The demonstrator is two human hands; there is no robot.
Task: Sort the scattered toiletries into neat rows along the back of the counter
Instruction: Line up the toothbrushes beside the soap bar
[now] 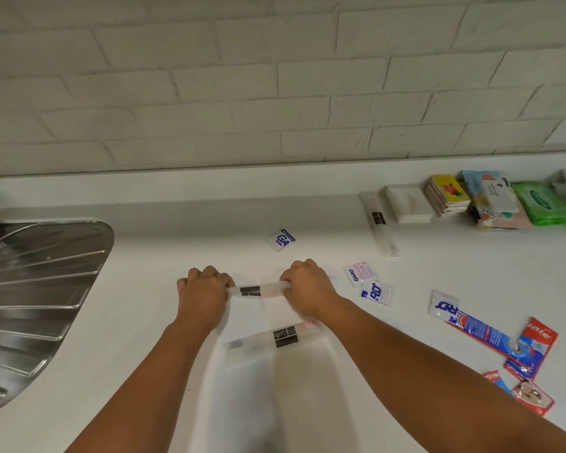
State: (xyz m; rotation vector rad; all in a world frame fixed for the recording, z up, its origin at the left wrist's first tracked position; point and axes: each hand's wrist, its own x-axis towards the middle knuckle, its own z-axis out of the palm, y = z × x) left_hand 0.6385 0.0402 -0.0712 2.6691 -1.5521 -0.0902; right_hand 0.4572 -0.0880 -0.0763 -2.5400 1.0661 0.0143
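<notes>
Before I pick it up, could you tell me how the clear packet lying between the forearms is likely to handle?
The clear packet is slim, so probably light. A similar held packet spans straight between left hand and right hand, suggesting stiffness. Its glossy wrap may slide on the smooth counter.

Mid-counter, a white sachet (281, 240) reads "GA". Toward the right edge, a second sachet (360, 273) reads "GARD", a third sachet (377, 293) "RD", and a red packet (540, 335) "gate".
</notes>
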